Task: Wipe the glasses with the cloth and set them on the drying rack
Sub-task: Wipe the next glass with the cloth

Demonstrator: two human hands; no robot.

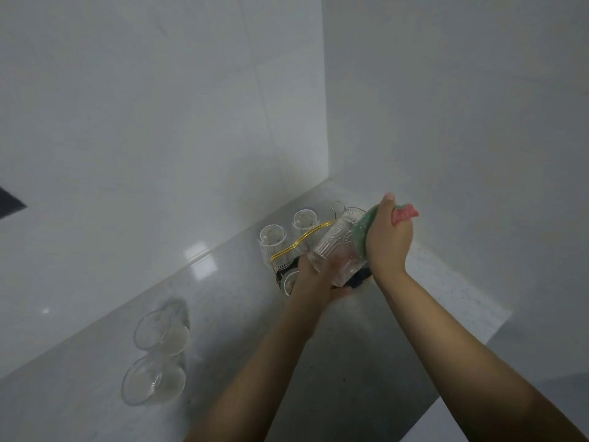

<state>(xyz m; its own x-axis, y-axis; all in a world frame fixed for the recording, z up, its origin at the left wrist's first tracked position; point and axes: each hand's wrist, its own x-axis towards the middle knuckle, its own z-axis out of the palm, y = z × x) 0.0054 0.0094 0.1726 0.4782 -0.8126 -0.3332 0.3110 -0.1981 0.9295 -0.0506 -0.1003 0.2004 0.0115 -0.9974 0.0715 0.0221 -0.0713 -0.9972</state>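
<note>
Nearest, at 8 o'clock on the counter [318, 362]: two plain glasses [159, 358], upright, touching or nearly so, apparently unwiped.

Centre, roughly 2 o'clock from those: left hand [314, 282] cupped under an embossed glass [338, 247], fingers curled round its lower end, glass tilted. Right hand [387, 237] closed on the green-and-pink cloth [366, 229], pressing it against the glass wall near the rim.

Just behind at 11 o'clock of the hands: drying rack [301, 242] with gold wire handle, dark base, at least three ribbed glasses [272, 240] already sitting in it. Free slot: can't tell, hands block the near side.

Step in hand, by judgement: wiping this glass, mid-task. Next likely needs cloth pulled clear, glass carried to an open rack spot without knocking neighbours or the handle. Then the two at 8 o'clock.
</note>
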